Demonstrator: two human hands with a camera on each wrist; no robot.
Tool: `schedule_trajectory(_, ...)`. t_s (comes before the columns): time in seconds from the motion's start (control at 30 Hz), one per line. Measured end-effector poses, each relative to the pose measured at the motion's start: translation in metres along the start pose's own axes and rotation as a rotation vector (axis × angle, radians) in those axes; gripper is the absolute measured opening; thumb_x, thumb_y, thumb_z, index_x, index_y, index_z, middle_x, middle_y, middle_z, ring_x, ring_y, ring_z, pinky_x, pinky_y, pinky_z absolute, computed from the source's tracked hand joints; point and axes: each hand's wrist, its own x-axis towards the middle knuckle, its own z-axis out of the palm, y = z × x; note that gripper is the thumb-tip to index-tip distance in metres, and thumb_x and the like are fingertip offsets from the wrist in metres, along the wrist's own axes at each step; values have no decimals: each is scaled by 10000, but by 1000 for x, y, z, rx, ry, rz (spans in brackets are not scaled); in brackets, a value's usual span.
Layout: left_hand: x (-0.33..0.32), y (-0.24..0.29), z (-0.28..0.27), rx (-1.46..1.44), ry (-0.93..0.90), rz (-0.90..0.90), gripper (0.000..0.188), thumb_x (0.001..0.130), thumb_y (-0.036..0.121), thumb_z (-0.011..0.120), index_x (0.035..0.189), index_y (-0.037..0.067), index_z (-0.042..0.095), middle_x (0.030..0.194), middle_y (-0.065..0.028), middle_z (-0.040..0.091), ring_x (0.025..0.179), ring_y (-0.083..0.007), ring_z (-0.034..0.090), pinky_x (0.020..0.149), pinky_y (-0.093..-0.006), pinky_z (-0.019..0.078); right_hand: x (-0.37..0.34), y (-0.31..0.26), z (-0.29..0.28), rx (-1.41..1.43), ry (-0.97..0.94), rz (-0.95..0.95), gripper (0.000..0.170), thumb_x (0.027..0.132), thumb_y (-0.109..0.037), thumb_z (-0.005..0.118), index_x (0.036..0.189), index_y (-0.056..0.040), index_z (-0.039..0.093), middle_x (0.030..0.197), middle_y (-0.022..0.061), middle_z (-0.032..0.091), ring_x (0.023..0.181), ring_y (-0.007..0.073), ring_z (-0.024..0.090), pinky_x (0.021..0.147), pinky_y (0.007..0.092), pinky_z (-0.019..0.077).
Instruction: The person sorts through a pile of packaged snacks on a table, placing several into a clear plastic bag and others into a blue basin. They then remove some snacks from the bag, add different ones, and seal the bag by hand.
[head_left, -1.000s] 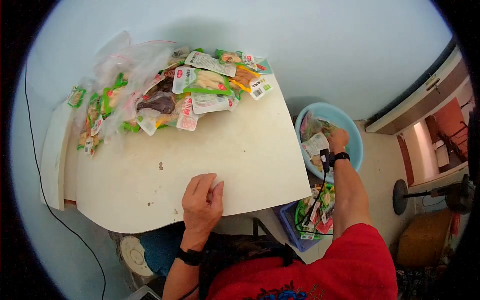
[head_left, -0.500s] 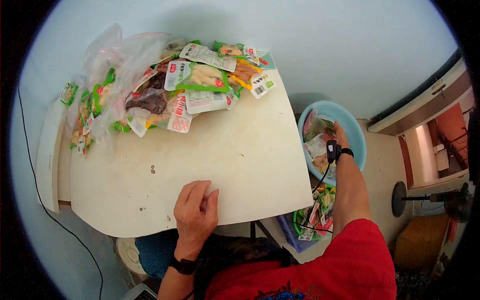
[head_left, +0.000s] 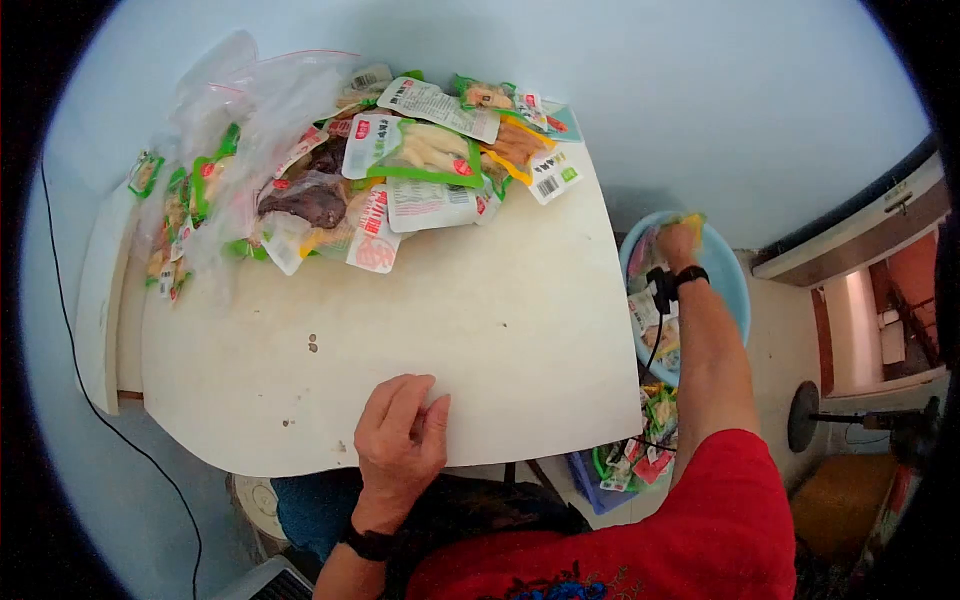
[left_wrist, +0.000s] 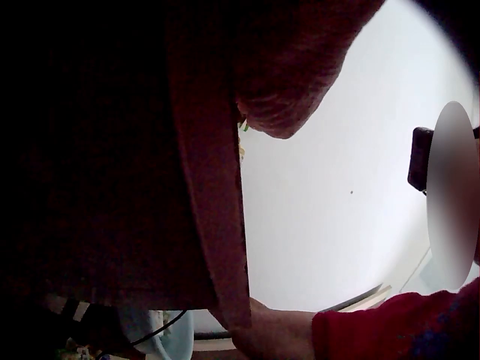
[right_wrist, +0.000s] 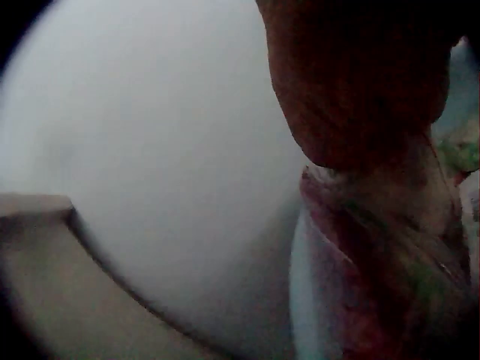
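The person's right hand [head_left: 680, 243] reaches down into a light blue basin [head_left: 741, 300] that stands past the right edge of the white table [head_left: 500, 390]. A yellow and green packet corner [head_left: 691, 220] shows just beyond the far side of that hand; the fingers are hidden, so one cannot tell whether they grip it. In the right wrist view a clear packet with a reddish edge [right_wrist: 390, 247] lies right below the hand, dark and blurred. More food packets [head_left: 641, 315] lie in the basin, nearer than the hand and to its left. The left hand [head_left: 400, 440] rests at the near edge of the table, its fingers loosely bent and holding nothing.

Along the far side of the table lies a heap of sealed food packs, among them a green-edged pack of pale pieces [head_left: 430, 150] and, to its left and nearer, a pack of dark brown meat [head_left: 305, 203]. Crumpled clear plastic bags [head_left: 300, 90] cover the left part of the heap. On the near side of the basin, a blue plastic crate [head_left: 602, 497] holds colourful packets [head_left: 650, 450]. Farther right stands a black fan [head_left: 804, 415]
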Motion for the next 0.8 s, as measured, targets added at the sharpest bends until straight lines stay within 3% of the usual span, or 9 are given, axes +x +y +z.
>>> schedule_trajectory(0.13,0,-3,0,-31,2,9,202,817,21,711,1013,6,665,955,-133,659,637,-162,601,521,-263,488,-33,-1,-12,-3,-125,-59,415,930,-293,516,1191,11,624,1118,214,684,1060,416,635,987,501,432)
schedule_trajectory(0.27,0,-3,1,-40,6,31,205,824,23,709,1021,0,659,965,-135,654,643,-159,602,526,-262,491,-22,17,6,-189,-23,-260,395,955,-280,483,1185,9,624,1081,199,695,976,429,653,969,491,447)
schedule_trajectory(0.37,-1,-5,0,-62,4,28,201,829,15,704,1022,-5,655,971,-134,652,647,-161,606,531,-261,495,-39,20,-44,340,-160,-48,376,951,-297,502,1096,12,661,1002,209,698,885,416,656,861,473,493)
schedule_trajectory(0.47,-1,-3,0,-78,-7,22,195,829,7,702,1017,-6,651,972,-134,651,654,-163,614,536,-262,502,-57,16,-55,172,69,-10,369,934,-319,533,992,11,688,941,226,687,828,410,645,751,472,509)
schedule_trajectory(0.57,-1,-4,0,-88,-9,15,191,831,9,703,1013,-5,647,971,-136,649,665,-169,626,540,-267,510,-65,12,-44,615,280,343,365,895,-330,575,965,7,696,963,231,685,828,409,652,717,490,511)
schedule_trajectory(0.67,-3,-7,1,-99,11,40,191,837,13,700,1018,-4,643,966,-137,646,673,-179,635,546,-274,518,-57,22,-50,699,121,386,325,846,-277,613,947,24,686,988,261,673,856,421,648,751,523,501)
schedule_trajectory(0.77,-2,-7,1,-96,22,84,188,843,9,690,1024,-3,640,959,-137,644,677,-193,639,559,-282,526,-61,38,-57,591,142,162,152,837,-42,587,939,52,651,727,202,652,688,317,664,584,421,526)
schedule_trajectory(0.8,-2,-6,0,-100,17,76,186,845,7,687,1024,-2,639,957,-136,643,677,-197,639,562,-284,527,-66,45,-55,638,120,202,120,831,-51,600,898,36,648,716,176,647,663,308,643,577,412,516)
